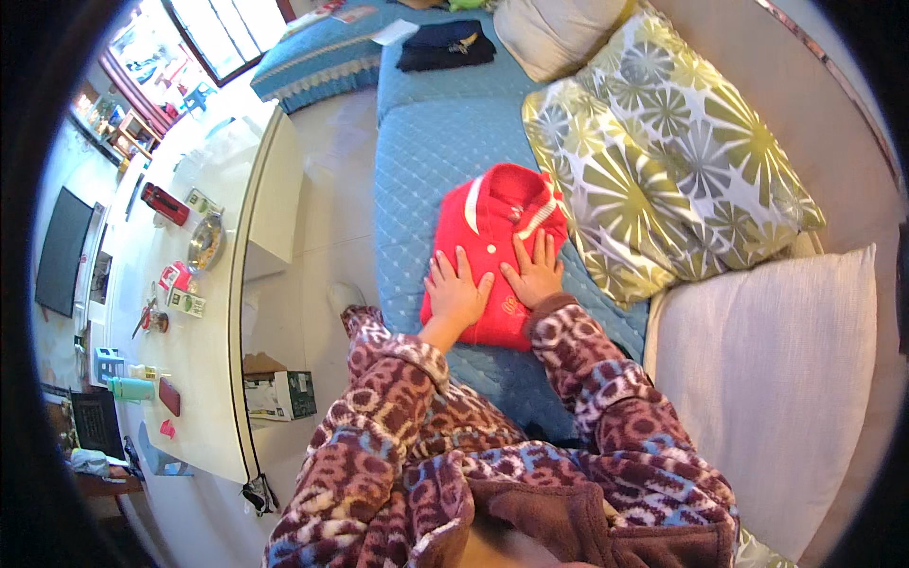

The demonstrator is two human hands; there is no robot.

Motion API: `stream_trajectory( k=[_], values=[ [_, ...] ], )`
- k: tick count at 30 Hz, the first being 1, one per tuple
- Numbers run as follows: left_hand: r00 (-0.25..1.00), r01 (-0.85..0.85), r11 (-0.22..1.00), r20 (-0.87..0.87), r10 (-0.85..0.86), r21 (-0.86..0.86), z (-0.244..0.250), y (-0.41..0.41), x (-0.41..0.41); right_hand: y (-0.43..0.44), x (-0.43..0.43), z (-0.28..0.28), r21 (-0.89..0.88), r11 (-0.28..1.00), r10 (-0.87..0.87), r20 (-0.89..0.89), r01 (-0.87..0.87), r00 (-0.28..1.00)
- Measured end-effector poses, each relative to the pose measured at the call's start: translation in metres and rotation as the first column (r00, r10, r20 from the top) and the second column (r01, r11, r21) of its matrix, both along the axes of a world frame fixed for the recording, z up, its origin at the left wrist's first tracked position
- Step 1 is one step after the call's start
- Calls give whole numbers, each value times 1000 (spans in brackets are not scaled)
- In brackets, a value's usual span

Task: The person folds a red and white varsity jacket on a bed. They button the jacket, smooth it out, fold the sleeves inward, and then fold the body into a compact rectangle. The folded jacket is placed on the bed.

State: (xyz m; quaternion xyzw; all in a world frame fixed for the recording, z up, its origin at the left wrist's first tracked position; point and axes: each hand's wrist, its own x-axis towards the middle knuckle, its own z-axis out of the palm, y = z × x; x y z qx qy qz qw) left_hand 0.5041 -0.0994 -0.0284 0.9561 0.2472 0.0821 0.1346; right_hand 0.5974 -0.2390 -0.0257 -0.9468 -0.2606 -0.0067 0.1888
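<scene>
A red collared knit garment [472,234], folded into a compact bundle, lies on a blue quilted sofa cover [419,163]. White stripes edge its collar, and a pale button shows on the front. My left hand [454,291] rests flat on the garment's left side, fingers spread. On the right side, my right hand [536,273] presses palm down just below the collar, its fingers apart too. Neither hand grips the cloth. Small embroidery shows near my right wrist.
A patterned green-and-white cushion [660,156] and a beige cushion [767,383] line the sofa's right side. Folded dark clothing [447,46] lies farther along. At left, a white table [206,405] carries a metal bowl [206,243], a red thermos [165,204] and a phone [170,396].
</scene>
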Motion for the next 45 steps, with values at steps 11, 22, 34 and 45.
stream_trajectory(
  k=[11, 22, 34, 45],
  values=[
    [992, -98, 810, 13, 129, -578, 12, 29, -4, -29, 10, -83, 855, 367, -10, -390, 366, 921],
    [989, 104, -64, 110, -98, -992, 3, 40, -43, -76, -31, -12, 350, 559, 426, -899, 752, 102],
    [991, -96, -21, -94, -92, -995, -28, 36, 12, -135, -20, -117, 384, 676, -248, -685, 629, 685],
    [990, -124, -253, -102, -97, -959, -13, 42, 12, -136, -12, -51, -499, 657, -750, -508, 566, 422]
  ],
)
